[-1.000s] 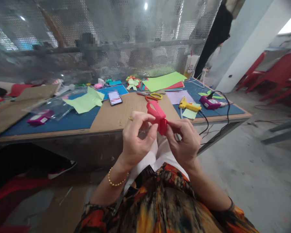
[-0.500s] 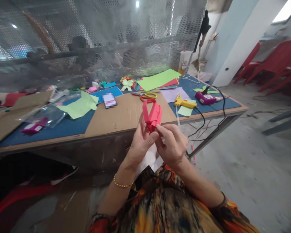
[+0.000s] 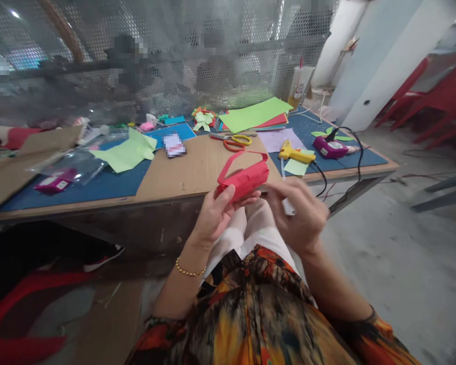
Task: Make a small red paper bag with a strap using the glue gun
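A folded red paper basket (image 3: 247, 180) with a thin strip arched over it like a handle is in my left hand (image 3: 216, 213). My left thumb presses its near side and the fingers lie beneath, so the paper stands tilted above my lap. Just right of the basket is my right hand (image 3: 300, 210), fingers bent toward the paper's end. It looks apart from the paper, but motion smears the fingertips and I cannot tell what is between them. Beyond the basket, orange-and-yellow-handled scissors (image 3: 233, 141) rest on cardboard (image 3: 175, 180). A yellow glue gun (image 3: 296, 153) lies to the right.
Green paper sheets (image 3: 256, 114), a lilac sheet (image 3: 281, 138) and a crumpled light green piece (image 3: 127, 152) lie on the blue tabletop (image 3: 110, 190). A purple box with a cord (image 3: 330, 147) sits right. A drink cup (image 3: 300, 87) stands at the back by mesh.
The red basket has turned from pointing away to lying sideways, its end toward the right. My right hand has come off it and moved right. My left hand still holds it.
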A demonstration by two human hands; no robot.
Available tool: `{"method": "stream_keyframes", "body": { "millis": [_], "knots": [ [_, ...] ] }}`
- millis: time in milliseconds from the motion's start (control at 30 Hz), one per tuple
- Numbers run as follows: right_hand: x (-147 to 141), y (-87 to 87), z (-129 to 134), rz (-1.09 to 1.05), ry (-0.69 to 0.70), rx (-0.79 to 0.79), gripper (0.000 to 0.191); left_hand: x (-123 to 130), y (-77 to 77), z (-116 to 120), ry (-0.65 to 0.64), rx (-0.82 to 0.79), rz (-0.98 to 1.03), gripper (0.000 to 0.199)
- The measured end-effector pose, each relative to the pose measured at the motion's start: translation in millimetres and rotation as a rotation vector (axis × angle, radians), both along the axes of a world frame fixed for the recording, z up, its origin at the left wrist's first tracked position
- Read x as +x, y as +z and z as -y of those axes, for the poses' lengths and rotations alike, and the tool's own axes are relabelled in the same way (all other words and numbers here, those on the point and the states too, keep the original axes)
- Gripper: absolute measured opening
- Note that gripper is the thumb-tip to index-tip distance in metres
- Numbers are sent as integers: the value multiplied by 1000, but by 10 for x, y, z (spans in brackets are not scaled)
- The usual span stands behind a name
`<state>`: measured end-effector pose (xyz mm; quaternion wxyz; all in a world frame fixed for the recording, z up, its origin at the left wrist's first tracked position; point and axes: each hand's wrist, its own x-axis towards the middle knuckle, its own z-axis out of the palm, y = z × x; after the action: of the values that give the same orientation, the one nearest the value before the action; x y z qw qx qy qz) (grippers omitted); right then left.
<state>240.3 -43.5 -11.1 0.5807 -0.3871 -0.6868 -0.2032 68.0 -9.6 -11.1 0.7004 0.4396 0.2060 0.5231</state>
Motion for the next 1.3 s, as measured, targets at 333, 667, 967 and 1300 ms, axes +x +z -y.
{"method": "stream_keyframes", "body": {
  "millis": [333, 667, 967, 1300],
  "knots": [
    [503, 76, -142, 266, 113, -79, 33, -276, -130, -68, -148, -63, -162, 79],
    [452, 130, -183, 437, 303, -385, 28, -247, -142, -77, -126, -3, -293, 82],
    [518, 219, -172, 564, 351, -443, 31, -279, -118, -24, -130, 12, -333, 83],
    [548, 189, -107, 530, 313, -448, 29, -332, -113, -70, -172, -1, -303, 77]
  ]
}}
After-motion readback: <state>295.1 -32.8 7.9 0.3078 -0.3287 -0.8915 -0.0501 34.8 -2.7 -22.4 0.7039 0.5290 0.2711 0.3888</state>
